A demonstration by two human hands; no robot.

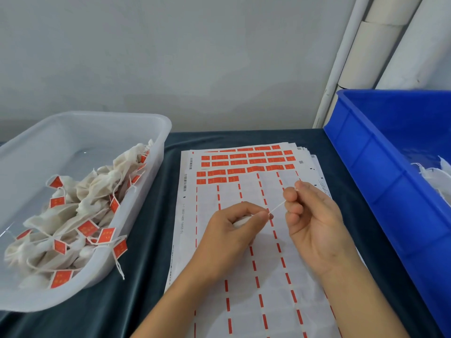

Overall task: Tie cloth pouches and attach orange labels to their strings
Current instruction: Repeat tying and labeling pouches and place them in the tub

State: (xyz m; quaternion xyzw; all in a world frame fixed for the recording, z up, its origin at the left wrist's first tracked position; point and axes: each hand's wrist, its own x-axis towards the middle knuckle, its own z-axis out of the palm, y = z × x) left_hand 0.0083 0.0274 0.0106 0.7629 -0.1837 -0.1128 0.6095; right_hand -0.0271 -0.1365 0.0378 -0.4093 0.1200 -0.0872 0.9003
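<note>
Above the label sheet [244, 240], the left hand [234, 230] pinches a white pouch [240, 222] and its string [277, 208], whose far right end the right hand [314, 220] pinches.

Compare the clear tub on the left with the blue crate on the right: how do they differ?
The clear plastic tub is see-through with smooth rounded walls; the blue crate is opaque with ribbed walls. The tub holds a heap of cloth pouches carrying orange labels; the crate shows only a few white pouches with no labels visible. The tub lies fully in view; the crate is cut off by the frame. Both stand on the dark cloth.
</note>
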